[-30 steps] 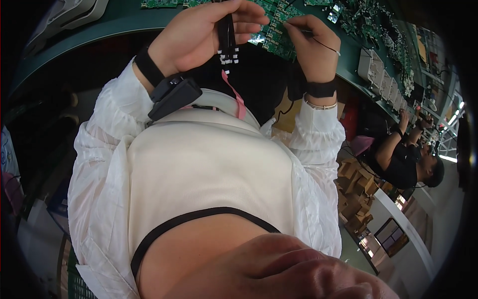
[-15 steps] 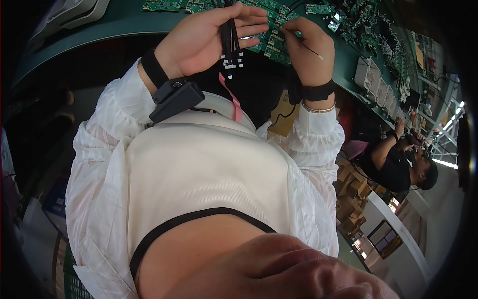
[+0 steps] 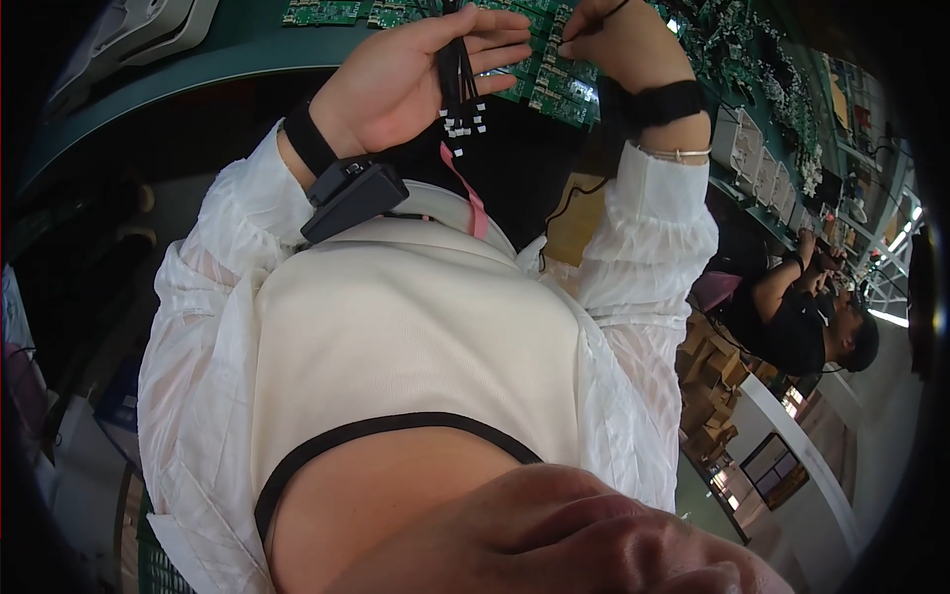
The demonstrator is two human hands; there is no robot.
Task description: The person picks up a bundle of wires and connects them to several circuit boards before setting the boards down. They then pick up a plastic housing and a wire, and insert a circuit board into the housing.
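Note:
A bundle of thin black cables (image 3: pixel 458 74) with small white plugs hangs across the palm of my left hand (image 3: pixel 391 89), held by the thumb. The fingers of that hand stretch out to the right. My right hand (image 3: pixel 633 45) is at the top, its thumb and fingertips pinched at a row of green circuit boards (image 3: pixel 564 94). A short piece of black cable (image 3: pixel 616 8) shows by its fingers; where its end meets the board is hidden.
More green boards (image 3: pixel 322 12) lie along the green table (image 3: pixel 247 49). White plastic housings (image 3: pixel 129 40) stand at the far left, others (image 3: pixel 742 148) on the right beside a heap of boards with wires (image 3: pixel 752 59). Farther right a person (image 3: pixel 792 317) sits. Cardboard pieces (image 3: pixel 708 386) are stacked below.
My right hand has moved up and slightly right, toward the boards at the top edge. My left hand and its cable bundle have stayed nearly still.

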